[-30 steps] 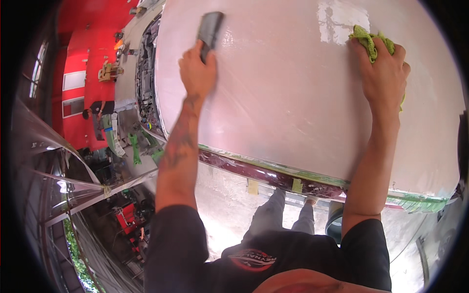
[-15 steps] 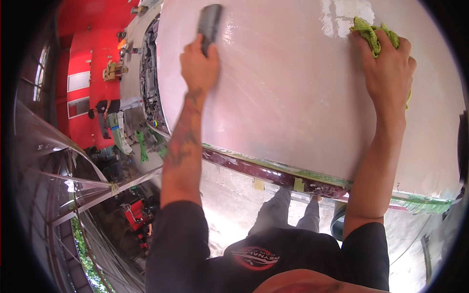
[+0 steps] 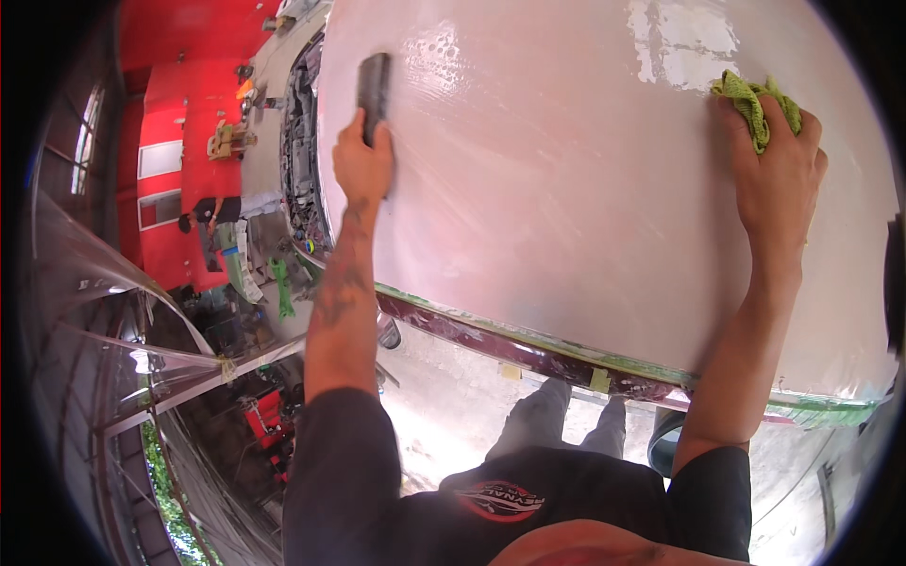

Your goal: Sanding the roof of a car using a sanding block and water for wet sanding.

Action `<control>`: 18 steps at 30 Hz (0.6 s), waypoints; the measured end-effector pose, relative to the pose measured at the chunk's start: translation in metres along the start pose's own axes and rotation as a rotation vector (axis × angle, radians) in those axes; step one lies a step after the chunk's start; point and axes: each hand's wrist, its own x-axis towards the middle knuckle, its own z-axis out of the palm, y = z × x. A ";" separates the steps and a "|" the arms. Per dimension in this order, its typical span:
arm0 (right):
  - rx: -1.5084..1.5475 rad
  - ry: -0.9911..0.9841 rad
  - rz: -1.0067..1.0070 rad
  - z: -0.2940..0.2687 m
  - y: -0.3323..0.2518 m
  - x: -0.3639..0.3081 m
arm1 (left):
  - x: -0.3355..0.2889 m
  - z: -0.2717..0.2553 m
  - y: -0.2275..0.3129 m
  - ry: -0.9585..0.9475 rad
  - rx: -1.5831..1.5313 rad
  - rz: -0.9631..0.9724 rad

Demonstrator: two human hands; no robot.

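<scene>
A broad, pale pinkish-white car panel (image 3: 557, 217) lies in front of me, with wet shine on its far part. My left hand (image 3: 362, 160) is closed round the near end of a long dark sanding block (image 3: 375, 80), which rests on the panel's left side. On the far right, my right hand (image 3: 776, 179) grips a crumpled yellow-green cloth (image 3: 758, 108) against the surface. The fingers bunch the cloth, and part of it is hidden under the palm.
Green and yellow masking tape (image 3: 600, 379) runs along the panel's near maroon edge. Left of the panel is an open engine bay (image 3: 304, 132). Below the edge stands a dark round bucket (image 3: 665, 441). Another person (image 3: 215, 212) bends over at the far left, by a red wall.
My left hand has drawn the sanding block nearer to me and a little left. The right hand still holds the cloth on the panel; the whole view has shifted slightly.
</scene>
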 end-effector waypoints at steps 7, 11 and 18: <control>-0.079 0.008 0.014 0.003 0.009 0.002 | -0.081 0.002 0.044 -0.021 -0.150 0.219; -0.071 0.002 0.027 0.004 0.013 0.000 | -0.135 -0.034 0.054 -0.201 -0.182 0.396; -0.057 0.005 -0.009 0.005 0.007 0.002 | 0.056 -0.003 -0.051 -0.127 0.060 -0.182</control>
